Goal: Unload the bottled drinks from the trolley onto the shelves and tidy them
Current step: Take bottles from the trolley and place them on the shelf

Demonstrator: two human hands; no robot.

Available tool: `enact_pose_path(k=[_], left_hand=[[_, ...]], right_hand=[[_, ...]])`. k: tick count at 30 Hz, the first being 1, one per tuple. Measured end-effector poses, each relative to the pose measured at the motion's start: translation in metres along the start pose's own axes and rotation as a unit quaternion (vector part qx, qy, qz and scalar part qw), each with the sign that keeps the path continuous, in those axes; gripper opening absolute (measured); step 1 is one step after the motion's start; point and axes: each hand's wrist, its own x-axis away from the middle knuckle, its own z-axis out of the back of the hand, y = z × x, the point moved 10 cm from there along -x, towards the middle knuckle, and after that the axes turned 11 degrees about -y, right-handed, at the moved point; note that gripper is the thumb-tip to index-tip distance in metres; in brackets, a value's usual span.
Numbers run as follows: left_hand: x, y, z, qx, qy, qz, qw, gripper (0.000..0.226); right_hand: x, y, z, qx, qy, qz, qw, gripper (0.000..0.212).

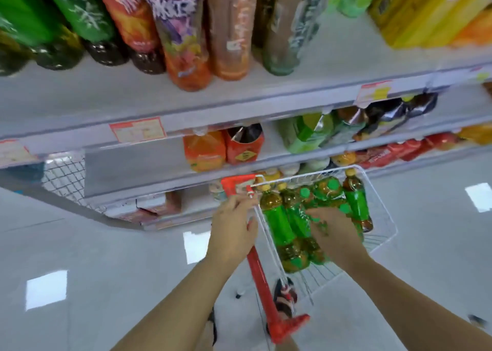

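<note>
Bare forearms reach down. Left hand rests curled on the trolley rim beside its red handle; right hand spreads over green-labelled bottles lying inside. Full, they likely feel heavy, rigid and slick; gripping the labelled waist seems best.

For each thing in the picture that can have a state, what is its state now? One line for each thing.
Trolley: loaded, beside the shelves.
Green-label bottles: lying in the trolley, caps on.
Left hand: on the red handle, near the basket rim.
Right hand: reaching onto the bottles; grip unclear.
Top shelf: stocked at the back, front edge bare.
Middle shelf: left part without bottles, drinks further right.
</note>
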Motion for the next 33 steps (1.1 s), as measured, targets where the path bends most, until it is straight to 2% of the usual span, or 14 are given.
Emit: enact_pose_path(k=[4,9,13,17,20,23,24,26,28,30,31,33], left_hand=[[-0.009,-0.015,-0.068,-0.038,-0.032,0.053,0.997,0.037],[-0.012,-0.021,-0.097,-0.132,0.052,0.059,0.988,0.033],[-0.011,-0.020,-0.099,-0.164,0.119,0.042,0.978,0.027],[-0.010,-0.022,-0.100,-0.160,0.145,0.031,0.976,0.027],[-0.010,-0.023,-0.104,-0.181,0.133,0.035,0.974,0.027],[-0.009,-0.011,-0.111,-0.234,0.103,0.046,0.966,0.030],[-0.009,0.000,-0.115,-0.222,0.095,0.031,0.970,0.032],[-0.014,0.020,-0.128,-0.111,0.072,0.024,0.991,0.040],[-0.026,0.020,-0.149,0.030,0.039,0.087,0.995,0.056],[-0.037,0.004,-0.172,0.132,0.026,0.173,0.976,0.074],[-0.043,-0.006,-0.183,0.160,0.026,0.213,0.964,0.079],[-0.051,-0.019,-0.199,0.143,0.011,0.283,0.948,0.087]], right_hand=[[-0.015,0.076,-0.022,-0.019,-0.061,-0.053,0.996,0.037],[-0.054,0.120,-0.059,-0.039,-0.130,-0.071,0.988,0.057],[-0.096,0.117,-0.072,-0.019,-0.107,-0.031,0.994,0.074],[-0.128,0.115,-0.097,-0.023,-0.107,-0.011,0.994,0.088],[-0.136,0.120,-0.102,-0.038,-0.093,-0.012,0.995,0.091],[-0.131,0.122,-0.095,-0.107,-0.093,-0.009,0.990,0.082],[-0.126,0.124,-0.091,-0.143,-0.089,-0.004,0.986,0.078],[-0.113,0.130,-0.084,-0.226,-0.070,0.006,0.972,0.071],[-0.099,0.140,-0.073,-0.292,-0.036,0.006,0.956,0.067],[-0.086,0.150,-0.059,-0.334,0.002,0.003,0.943,0.060],[-0.080,0.156,-0.052,-0.353,0.021,-0.002,0.935,0.059],[-0.071,0.166,-0.042,-0.373,0.047,-0.006,0.927,0.058]])
